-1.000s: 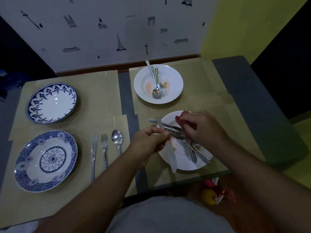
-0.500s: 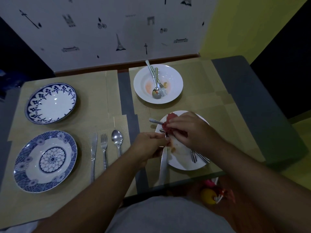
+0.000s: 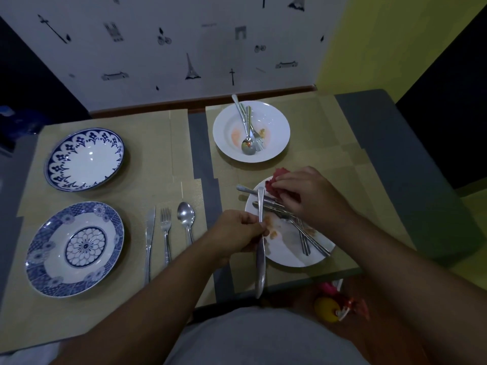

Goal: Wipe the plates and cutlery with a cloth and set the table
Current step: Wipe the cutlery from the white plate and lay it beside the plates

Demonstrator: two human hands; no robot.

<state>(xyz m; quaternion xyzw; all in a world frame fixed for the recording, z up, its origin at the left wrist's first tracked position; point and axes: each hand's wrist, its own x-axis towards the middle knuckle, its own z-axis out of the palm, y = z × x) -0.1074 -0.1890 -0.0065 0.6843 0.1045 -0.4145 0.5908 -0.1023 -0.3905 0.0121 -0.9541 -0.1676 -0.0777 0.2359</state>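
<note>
My left hand (image 3: pixel 237 230) pinches a table knife (image 3: pixel 261 262) near its middle, the blade pointing down toward me and the handle up over the near white plate (image 3: pixel 287 255). My right hand (image 3: pixel 311 196) grips a red cloth (image 3: pixel 274 181) above that plate's far rim. The plate has food smears and several pieces of cutlery (image 3: pixel 303 230) lying across it. A second white plate (image 3: pixel 274 122) farther back holds a spoon and forks (image 3: pixel 250 135). On the left, a knife (image 3: pixel 150 238), fork (image 3: pixel 166 233) and spoon (image 3: pixel 186 219) lie side by side beside a blue patterned plate (image 3: pixel 75 247).
Another blue-rimmed plate (image 3: pixel 85 159) sits at the back left. Tan placemats (image 3: pixel 147 159) cover the grey table, whose right strip (image 3: pixel 395 154) is bare. A white patterned wall (image 3: pixel 184 48) backs the table. A yellow and red toy (image 3: pixel 334 305) lies on the floor below the front edge.
My right hand with the red cloth has slid off the knife, up toward the plate's far rim. The knife in my left hand has turned upright, blade toward me.
</note>
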